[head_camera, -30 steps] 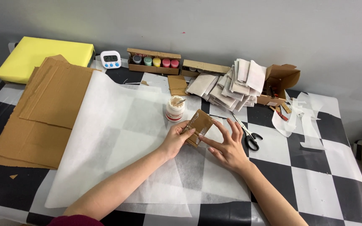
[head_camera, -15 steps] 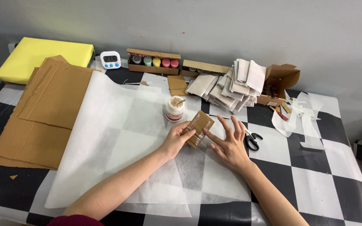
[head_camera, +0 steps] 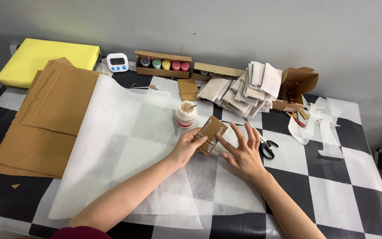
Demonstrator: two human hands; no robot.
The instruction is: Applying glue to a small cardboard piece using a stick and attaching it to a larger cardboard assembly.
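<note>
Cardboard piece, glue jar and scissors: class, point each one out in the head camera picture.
cardboard piece (head_camera: 212, 134): head view, on its brown top face, above the left thumb.
glue jar (head_camera: 185, 117): head view, on its white side wall.
scissors (head_camera: 267, 149): head view, on the black handle loops.

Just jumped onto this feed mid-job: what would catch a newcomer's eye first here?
At the centre, the left hand grips a small brown cardboard piece over a big white paper sheet, while the right hand rests open beside it with a fingertip against its edge. A small open white jar stands just behind them. On the far left, a bright yellow foam block sits behind stacked cardboard sheets.
</note>
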